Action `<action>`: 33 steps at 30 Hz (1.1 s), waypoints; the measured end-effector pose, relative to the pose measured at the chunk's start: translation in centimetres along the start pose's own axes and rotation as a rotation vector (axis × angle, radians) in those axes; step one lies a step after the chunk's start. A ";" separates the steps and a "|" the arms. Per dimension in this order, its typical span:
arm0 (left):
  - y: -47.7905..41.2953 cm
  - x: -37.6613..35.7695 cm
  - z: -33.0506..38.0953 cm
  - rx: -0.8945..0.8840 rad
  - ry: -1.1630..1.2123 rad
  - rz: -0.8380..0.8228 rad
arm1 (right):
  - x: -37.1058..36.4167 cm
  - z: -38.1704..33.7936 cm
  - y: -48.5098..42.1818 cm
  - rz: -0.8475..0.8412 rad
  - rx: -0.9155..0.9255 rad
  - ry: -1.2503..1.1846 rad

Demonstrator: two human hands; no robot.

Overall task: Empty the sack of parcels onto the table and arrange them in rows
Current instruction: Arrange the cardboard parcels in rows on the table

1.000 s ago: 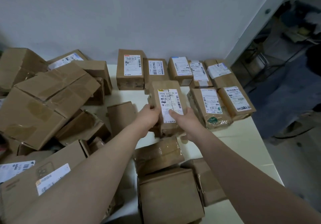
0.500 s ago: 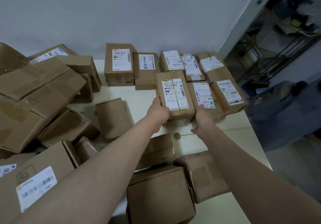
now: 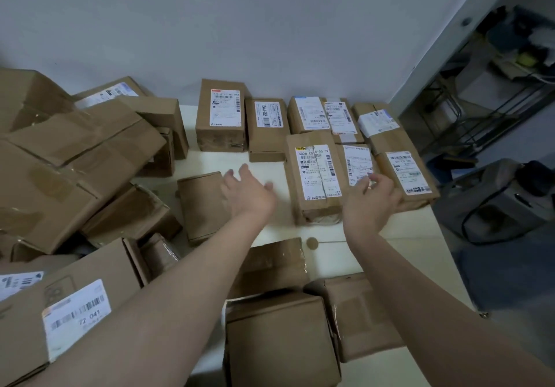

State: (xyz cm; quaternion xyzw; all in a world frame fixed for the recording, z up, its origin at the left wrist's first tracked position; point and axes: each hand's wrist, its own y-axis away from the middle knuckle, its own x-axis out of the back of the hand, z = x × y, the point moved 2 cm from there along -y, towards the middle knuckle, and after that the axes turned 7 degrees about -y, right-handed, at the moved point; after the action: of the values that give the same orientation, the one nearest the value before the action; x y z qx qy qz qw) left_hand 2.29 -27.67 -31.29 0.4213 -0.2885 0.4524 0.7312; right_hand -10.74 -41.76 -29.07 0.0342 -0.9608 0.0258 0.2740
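Observation:
A brown parcel with a torn white label (image 3: 315,176) lies flat on the white table (image 3: 420,254), left end of the second row, beside two labelled parcels (image 3: 357,165) (image 3: 405,173). Behind them a back row of several labelled parcels (image 3: 222,116) runs along the wall. My left hand (image 3: 246,191) hovers open just left of the torn-label parcel, over a plain brown parcel (image 3: 201,206). My right hand (image 3: 372,197) is open, fingers loosely curled, at the parcel's right front corner and holding nothing. No sack is in view.
A jumbled heap of large cardboard boxes (image 3: 69,158) fills the left side. More plain parcels (image 3: 279,338) (image 3: 360,317) lie near the front edge. The table's right edge drops to a floor with a dark bag (image 3: 498,203) and metal shelving (image 3: 480,110).
Both hands carried the torn-label parcel forward and to the right, set it down beside the second-row parcels, then let go; the left hand has drawn away to the left.

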 end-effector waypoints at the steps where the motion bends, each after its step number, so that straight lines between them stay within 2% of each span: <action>1: -0.8 0.4 -1.5 0.079 -0.113 0.061 | -0.4 -0.9 0.6 -0.047 0.128 -0.060; 2: -1.5 0.7 -3.1 0.163 -0.193 0.044 | -0.8 -1.7 1.4 -0.134 0.227 -0.105; 4: -2.2 0.6 -5.4 0.314 -0.230 -0.155 | -2.0 -2.6 3.4 -0.349 0.344 -0.136; 6: -2.1 -0.7 -6.4 0.360 -0.266 -0.293 | -3.4 -2.4 5.2 -0.612 0.319 -0.095; 8: -2.0 -1.5 -6.6 0.355 -0.290 -0.214 | -4.6 -1.8 7.0 -0.881 0.166 -0.066; 10: -2.4 -1.4 -6.6 0.377 -0.257 -0.075 | -5.3 -1.3 7.8 -1.008 0.085 -0.012; 11: -2.8 -1.4 -6.6 0.385 -0.206 -0.046 | -5.6 -1.0 7.9 -1.030 0.046 0.015; 13: -3.1 -1.1 -6.2 0.352 0.015 -0.108 | -5.8 -0.5 7.5 -1.045 -0.077 0.051; 16: -3.2 -1.1 -4.9 0.384 0.654 -0.267 | -6.1 0.0 7.0 -1.063 -0.176 0.144; 17: -3.1 -1.0 -4.8 0.409 0.765 -0.284 | -6.2 0.1 6.9 -1.067 -0.181 0.175; 20: -3.3 -0.9 -5.5 0.436 0.795 -0.207 | -6.6 0.0 7.0 -1.118 -0.155 0.246; 24: -3.9 -0.3 -5.7 0.357 0.633 -0.008 | -7.1 -0.5 7.3 -1.197 -0.117 0.251; 28: -4.4 -0.7 -6.6 0.345 0.597 0.133 | -7.4 -0.6 7.8 -1.192 -0.147 0.254; 30: -4.0 -0.8 -7.2 0.353 0.493 0.137 | -7.8 -0.5 7.9 -1.191 -0.148 0.268; 33: -4.1 -1.1 -7.8 0.425 0.300 0.050 | -8.1 -0.6 8.0 -1.171 -0.115 0.299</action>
State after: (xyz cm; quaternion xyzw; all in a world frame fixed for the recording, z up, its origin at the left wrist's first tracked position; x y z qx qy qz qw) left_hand 5.85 -22.24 -37.38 0.4862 -0.0858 0.5782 0.6496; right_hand -4.15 -33.37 -33.09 0.5382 -0.7332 -0.1764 0.3762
